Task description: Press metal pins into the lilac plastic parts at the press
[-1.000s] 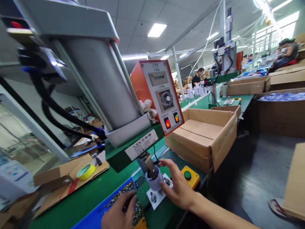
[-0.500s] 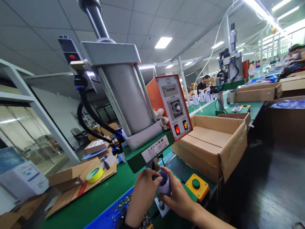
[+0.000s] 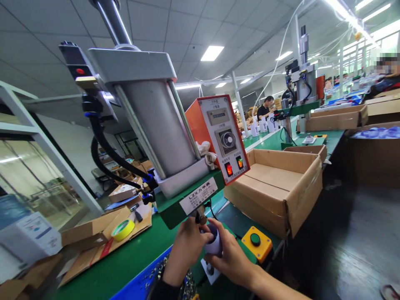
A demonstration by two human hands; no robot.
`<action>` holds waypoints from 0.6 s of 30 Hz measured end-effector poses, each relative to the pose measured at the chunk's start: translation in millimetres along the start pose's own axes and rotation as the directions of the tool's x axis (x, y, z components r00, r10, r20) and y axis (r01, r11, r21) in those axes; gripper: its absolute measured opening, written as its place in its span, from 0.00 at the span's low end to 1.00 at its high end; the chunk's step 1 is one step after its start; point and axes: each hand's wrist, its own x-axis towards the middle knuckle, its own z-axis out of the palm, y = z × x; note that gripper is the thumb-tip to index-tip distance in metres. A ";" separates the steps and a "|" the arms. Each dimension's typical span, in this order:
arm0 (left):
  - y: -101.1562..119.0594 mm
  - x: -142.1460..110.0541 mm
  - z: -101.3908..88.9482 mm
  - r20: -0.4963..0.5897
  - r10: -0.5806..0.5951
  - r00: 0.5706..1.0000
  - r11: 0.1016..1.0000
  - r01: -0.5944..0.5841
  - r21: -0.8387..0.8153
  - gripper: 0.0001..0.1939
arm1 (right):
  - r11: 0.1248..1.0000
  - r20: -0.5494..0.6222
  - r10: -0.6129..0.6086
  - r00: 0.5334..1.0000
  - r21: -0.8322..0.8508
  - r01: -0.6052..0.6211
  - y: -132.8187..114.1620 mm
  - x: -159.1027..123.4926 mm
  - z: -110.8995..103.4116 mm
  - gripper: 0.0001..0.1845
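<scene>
A pale lilac-white cylindrical cup (image 3: 214,248) with an open top is held under the press (image 3: 156,125). My right hand (image 3: 233,253) is wrapped round it from the right, fingers behind and thumb in front. My left hand (image 3: 187,242) is closed, its thumb and fingertips dipping into the mouth of the cup. Whatever those fingertips pinch is hidden. Just above the hands is the press ram's tip (image 3: 201,216). Below the cup lies a metal fixture plate (image 3: 210,273). Small metal parts (image 3: 153,273) fill a blue tray (image 3: 134,287) beside my left wrist.
A yellow button box (image 3: 256,244) with a green button sits right of my hands. Behind it stands an open cardboard box (image 3: 256,200). An orange control box (image 3: 218,137) adjoins the press. Yellow tape (image 3: 123,230) lies on cardboard at left. A co-worker (image 3: 265,109) sits farther back.
The view has shifted slightly, so the press appears a little farther left. My left fingers have moved slightly at the cup's mouth; my right hand keeps its hold.
</scene>
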 end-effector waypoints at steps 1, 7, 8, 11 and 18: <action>0.2 0.6 0.1 0.009 -0.006 1.000 1.000 0.006 -0.008 0.05 | 1.000 0.001 -0.003 1.000 0.001 0.003 0.1 -0.1 -0.2 0.45; 3.7 7.0 1.2 0.038 -0.014 0.999 0.999 0.016 -0.037 0.02 | 0.998 0.005 -0.028 1.000 -0.059 0.029 -4.4 2.9 -0.9 0.45; 4.8 7.3 -1.3 0.045 -0.014 0.999 0.999 0.016 -0.049 0.03 | 0.995 0.015 -0.034 0.999 -0.088 0.036 -5.0 3.4 -2.7 0.45; 2.7 -2.1 -12.2 0.041 -0.037 0.998 0.994 0.041 -0.103 0.08 | 0.970 0.028 -0.082 0.996 -0.227 0.086 -1.4 0.2 -17.9 0.47; -66.4 -102.3 40.9 -0.442 0.123 0.889 0.971 -0.016 0.238 0.10 | 0.785 -0.035 -0.211 0.977 -0.601 0.148 38.6 -40.4 -90.6 0.14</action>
